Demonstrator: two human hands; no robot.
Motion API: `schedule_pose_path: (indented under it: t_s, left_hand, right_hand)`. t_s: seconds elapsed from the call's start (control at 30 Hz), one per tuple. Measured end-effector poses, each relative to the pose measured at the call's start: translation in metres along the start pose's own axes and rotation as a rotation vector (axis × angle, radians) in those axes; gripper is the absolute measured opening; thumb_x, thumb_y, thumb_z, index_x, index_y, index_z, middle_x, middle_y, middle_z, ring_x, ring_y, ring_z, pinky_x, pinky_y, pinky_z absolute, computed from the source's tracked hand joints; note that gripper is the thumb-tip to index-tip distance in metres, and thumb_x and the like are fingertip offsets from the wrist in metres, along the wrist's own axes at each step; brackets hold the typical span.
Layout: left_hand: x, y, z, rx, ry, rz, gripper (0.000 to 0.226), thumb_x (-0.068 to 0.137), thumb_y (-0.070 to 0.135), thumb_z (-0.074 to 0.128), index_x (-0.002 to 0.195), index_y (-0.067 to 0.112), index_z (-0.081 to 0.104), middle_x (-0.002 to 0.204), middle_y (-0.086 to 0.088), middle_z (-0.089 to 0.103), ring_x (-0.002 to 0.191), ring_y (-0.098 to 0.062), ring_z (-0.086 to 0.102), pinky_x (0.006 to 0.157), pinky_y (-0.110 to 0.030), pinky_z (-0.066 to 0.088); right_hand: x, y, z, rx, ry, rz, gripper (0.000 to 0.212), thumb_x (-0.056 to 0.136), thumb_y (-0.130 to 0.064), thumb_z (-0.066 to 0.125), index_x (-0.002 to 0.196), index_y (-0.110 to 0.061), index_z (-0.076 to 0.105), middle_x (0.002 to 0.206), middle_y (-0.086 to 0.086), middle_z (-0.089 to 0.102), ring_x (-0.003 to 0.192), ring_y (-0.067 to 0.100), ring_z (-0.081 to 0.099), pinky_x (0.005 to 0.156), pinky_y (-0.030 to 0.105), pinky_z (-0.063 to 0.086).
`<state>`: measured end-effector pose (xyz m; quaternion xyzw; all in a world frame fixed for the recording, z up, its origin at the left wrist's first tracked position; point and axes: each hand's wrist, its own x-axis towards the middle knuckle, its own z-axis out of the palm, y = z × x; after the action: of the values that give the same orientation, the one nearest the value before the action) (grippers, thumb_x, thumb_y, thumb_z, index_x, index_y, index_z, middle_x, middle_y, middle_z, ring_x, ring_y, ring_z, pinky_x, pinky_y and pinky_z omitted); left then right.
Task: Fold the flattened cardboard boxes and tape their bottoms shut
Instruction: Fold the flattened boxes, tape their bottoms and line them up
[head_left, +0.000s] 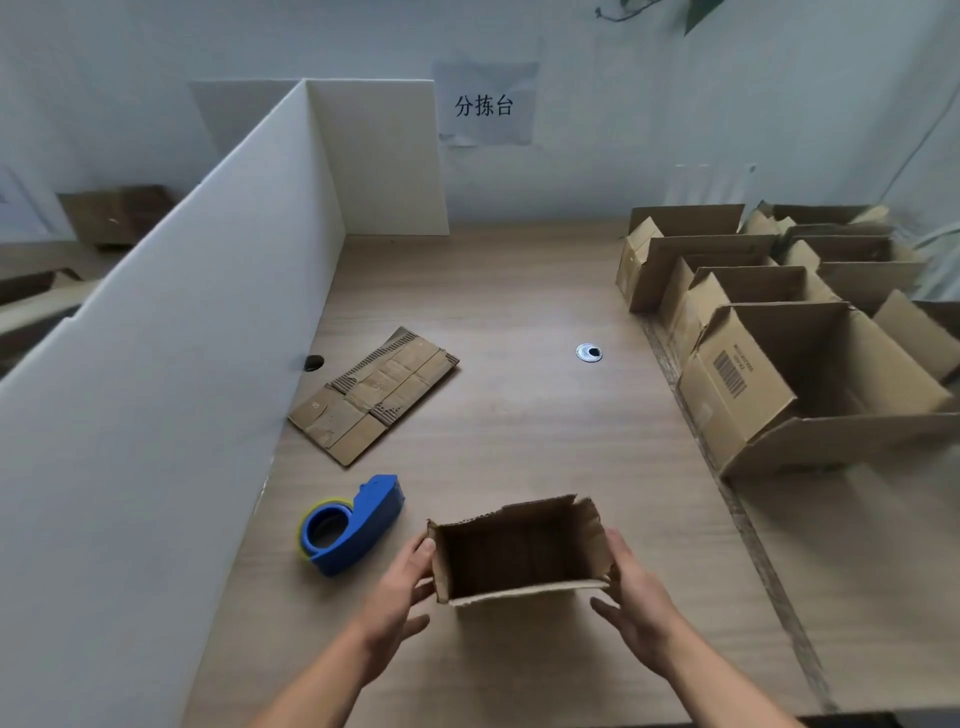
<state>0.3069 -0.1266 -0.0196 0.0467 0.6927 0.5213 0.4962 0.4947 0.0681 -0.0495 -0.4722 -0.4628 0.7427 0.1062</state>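
Ragged corrugated box (519, 551), squared open.
Left fingers (422, 590) and right fingers (619, 552), straight and unclenched, press its side walls.

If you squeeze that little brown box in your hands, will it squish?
Probably, a little. The box is hollow with one end open and torn-looking edges, so its walls would likely bow in between the left hand and right hand. Being empty, it is probably light and easy to tip.
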Motion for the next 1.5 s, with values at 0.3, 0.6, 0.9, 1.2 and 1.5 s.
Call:
schedule_pose_path:
  t_s: [0.3, 0.6, 0.9, 1.2, 1.5]
  left_hand:
    - [-0.016, 0.033, -0.016, -0.149, -0.034, 0.244, 0.057, 0.087, 0.065, 0.045, 0.129, 0.031, 0.065, 0.121, -0.002, 0.068, 0.113, -0.022, 0.057, 0.095, -0.038, 0.039]
    - [-0.037, 0.057, 0.002, 0.380, 0.086, 0.766, 0.088, 0.070, 0.066, 0.072, 0.148, 0.048, 0.034, 0.140, 0.018, 0.050, 0.125, -0.002, 0.052, 0.096, -0.028, 0.050]
    - [-0.050, 0.069, 0.020, 0.294, 0.324, 0.899, 0.073, 0.088, 0.015, 0.073, 0.146, 0.042, 0.035, 0.130, 0.027, 0.048, 0.117, 0.007, 0.054, 0.087, -0.011, 0.050]
    - [-0.058, 0.071, 0.015, 0.191, 0.305, 0.900, 0.062, 0.085, 0.001, 0.073, 0.133, 0.033, 0.048, 0.129, 0.004, 0.059, 0.112, -0.012, 0.061, 0.078, -0.005, 0.048]
    - [-0.056, 0.062, 0.018, 0.144, 0.300, 0.892, 0.059, 0.088, 0.010, 0.069, 0.140, 0.029, 0.048, 0.124, -0.012, 0.063, 0.107, -0.020, 0.064, 0.073, -0.006, 0.048]
  right_hand:
    - [-0.036, -0.045, 0.005, -0.171, -0.093, -0.376, 0.053, 0.078, -0.054, 0.062, 0.127, -0.034, 0.063, 0.126, -0.009, 0.068, 0.114, 0.009, 0.062, 0.087, 0.022, 0.047]
    - [-0.055, -0.073, 0.038, -0.338, 0.048, -0.662, 0.078, 0.081, -0.049, 0.076, 0.148, -0.040, 0.039, 0.125, -0.021, 0.062, 0.117, -0.003, 0.057, 0.091, 0.013, 0.047]
    - [-0.074, -0.099, 0.051, -0.302, 0.164, -0.794, 0.074, 0.091, -0.019, 0.068, 0.148, -0.046, 0.030, 0.134, -0.009, 0.049, 0.098, -0.020, 0.050, 0.070, -0.003, 0.042]
    - [-0.083, -0.103, 0.059, -0.274, 0.210, -0.974, 0.057, 0.080, -0.033, 0.070, 0.133, -0.047, 0.052, 0.124, -0.024, 0.064, 0.116, -0.005, 0.060, 0.098, 0.022, 0.050]
    - [-0.089, -0.118, 0.062, -0.415, 0.266, -1.163, 0.053, 0.093, -0.029, 0.065, 0.141, -0.037, 0.046, 0.128, -0.027, 0.054, 0.118, -0.010, 0.054, 0.093, 0.009, 0.046]
